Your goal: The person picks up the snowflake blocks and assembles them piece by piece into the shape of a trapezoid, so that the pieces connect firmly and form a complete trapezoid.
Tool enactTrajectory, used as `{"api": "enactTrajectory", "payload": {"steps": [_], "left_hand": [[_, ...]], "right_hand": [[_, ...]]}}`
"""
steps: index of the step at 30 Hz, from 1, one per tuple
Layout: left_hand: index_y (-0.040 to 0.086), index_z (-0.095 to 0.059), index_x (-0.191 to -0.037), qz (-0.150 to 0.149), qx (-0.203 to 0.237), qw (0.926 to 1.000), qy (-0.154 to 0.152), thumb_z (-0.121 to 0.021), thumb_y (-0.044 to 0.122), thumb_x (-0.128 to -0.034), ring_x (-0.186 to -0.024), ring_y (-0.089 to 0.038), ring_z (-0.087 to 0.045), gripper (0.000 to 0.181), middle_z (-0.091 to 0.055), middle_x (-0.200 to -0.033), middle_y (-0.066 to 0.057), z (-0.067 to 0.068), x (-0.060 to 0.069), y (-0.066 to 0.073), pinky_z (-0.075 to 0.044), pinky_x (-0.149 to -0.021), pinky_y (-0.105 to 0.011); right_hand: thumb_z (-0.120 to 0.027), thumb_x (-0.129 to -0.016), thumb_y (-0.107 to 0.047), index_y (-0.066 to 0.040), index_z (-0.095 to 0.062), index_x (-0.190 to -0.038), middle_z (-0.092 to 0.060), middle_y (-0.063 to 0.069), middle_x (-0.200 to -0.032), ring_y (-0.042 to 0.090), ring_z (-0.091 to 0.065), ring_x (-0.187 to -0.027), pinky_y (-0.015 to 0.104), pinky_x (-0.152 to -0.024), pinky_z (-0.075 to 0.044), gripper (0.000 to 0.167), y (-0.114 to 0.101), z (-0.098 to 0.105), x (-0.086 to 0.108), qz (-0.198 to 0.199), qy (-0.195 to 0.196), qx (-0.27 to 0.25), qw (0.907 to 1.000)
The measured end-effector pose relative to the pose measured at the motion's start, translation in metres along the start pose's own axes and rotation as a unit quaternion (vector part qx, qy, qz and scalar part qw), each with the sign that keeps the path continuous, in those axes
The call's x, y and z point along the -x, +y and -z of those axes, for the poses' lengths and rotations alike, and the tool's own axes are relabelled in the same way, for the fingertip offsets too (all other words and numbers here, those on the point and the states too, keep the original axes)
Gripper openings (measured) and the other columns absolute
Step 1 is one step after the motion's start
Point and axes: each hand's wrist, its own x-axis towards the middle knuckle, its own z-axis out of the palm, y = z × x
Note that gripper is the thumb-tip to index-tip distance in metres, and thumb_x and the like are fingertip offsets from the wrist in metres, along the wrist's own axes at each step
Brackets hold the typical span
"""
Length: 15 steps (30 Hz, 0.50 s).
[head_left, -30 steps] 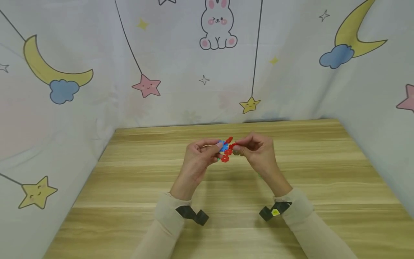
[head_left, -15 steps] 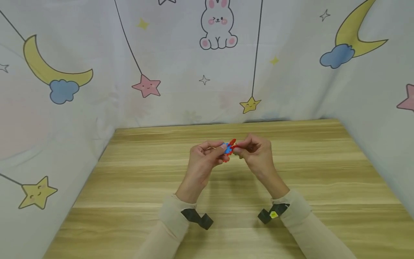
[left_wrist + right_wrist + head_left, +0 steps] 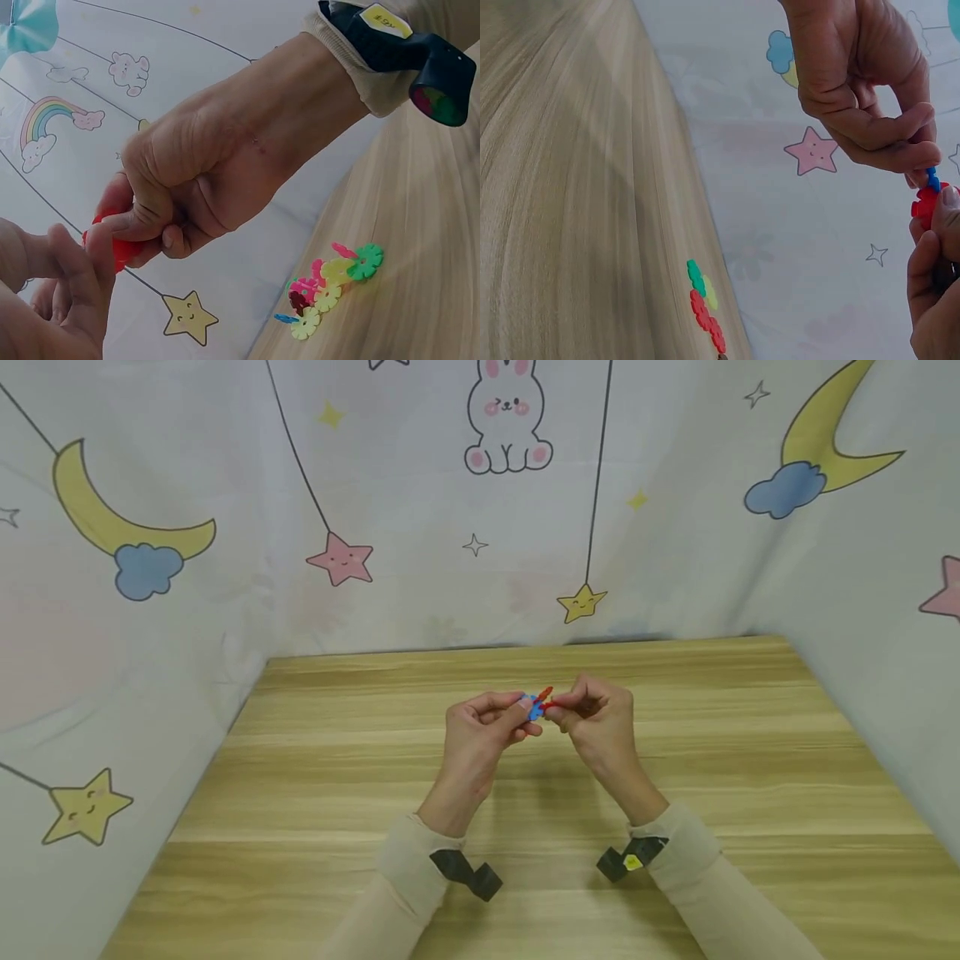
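Note:
My left hand [image 3: 476, 739] pinches a blue notched plastic disc, a snowflake building piece [image 3: 536, 708], between thumb and fingers above the table. Opposite it, my right hand [image 3: 606, 731] pinches a red snowflake disc [image 3: 926, 206] edge-on against the blue one [image 3: 932, 178]. Another red disc [image 3: 545, 694] stands up at the blue piece's edge. In the left wrist view the red disc [image 3: 121, 251] shows between both hands' fingertips. Fingers cover most of the pieces, so how deeply the notches mesh cannot be seen.
The wood-grain table [image 3: 360, 810] has loose snowflake discs on it. Green [image 3: 367, 262], yellow and pink ones lie clustered in the left wrist view; a green [image 3: 696, 277], a yellow and red ones appear in the right wrist view. A patterned white curtain [image 3: 420, 510] stands behind.
My left hand has moved right and slightly nearer with the blue disc, up to the red disc in my right hand. The right hand has shifted only a little.

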Motion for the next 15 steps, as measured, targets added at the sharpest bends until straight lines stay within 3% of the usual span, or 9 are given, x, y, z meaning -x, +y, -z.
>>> {"api": "enactTrajectory", "payload": {"steps": [11, 15], "left_hand": [[-0.019, -0.07, -0.116, -0.009, 0.016, 0.9998, 0.01, -0.07, -0.009, -0.0962, -0.058, -0.011, -0.075, 0.022, -0.079, -0.078, 0.0, -0.0049, -0.0002, -0.002, -0.06, -0.061, -0.016], [-0.018, -0.07, -0.117, -0.014, 0.006, 0.9998, 0.01, -0.071, -0.006, -0.0973, -0.059, -0.011, -0.075, 0.023, -0.08, -0.078, 0.0, -0.0008, -0.0006, 0.0003, -0.062, -0.064, -0.018]], "right_hand": [[-0.078, -0.082, 0.02, 0.009, -0.069, -0.076, -0.074, -0.016, -0.073, 0.008, -0.064, -0.054, 0.016, -0.052, -0.052, 0.016, 0.0, -0.0029, 0.0043, 0.004, 0.009, 0.016, 0.9998], [-0.08, -0.083, 0.018, 0.009, -0.071, -0.08, -0.074, -0.016, -0.076, 0.008, -0.064, -0.057, 0.018, -0.055, -0.054, 0.013, -0.0003, -0.0029, 0.002, 0.004, -0.011, 0.012, 0.9999]]}}
